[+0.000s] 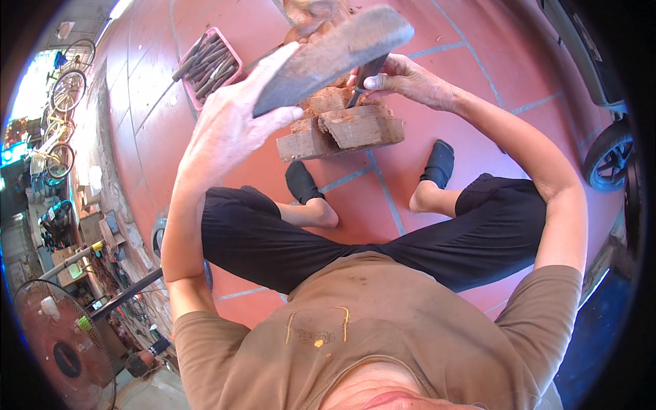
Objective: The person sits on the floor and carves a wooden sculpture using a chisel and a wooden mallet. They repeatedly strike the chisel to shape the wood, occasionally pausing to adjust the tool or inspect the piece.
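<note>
My left hand is raised and closed around the handle of a broad dark cleaver, whose blade points up and to the right above the work. My right hand pinches a short dark stick and holds it upright on a rough wooden chopping block. The block lies on the red tiled floor between my feet in black socks. More reddish wood pieces lie just beyond the block, partly hidden by the blade.
A pink basket filled with dark cut sticks stands on the floor to the far left of the block. Bicycles and clutter line the left wall, with a red fan lower left. A vehicle wheel sits at the right.
</note>
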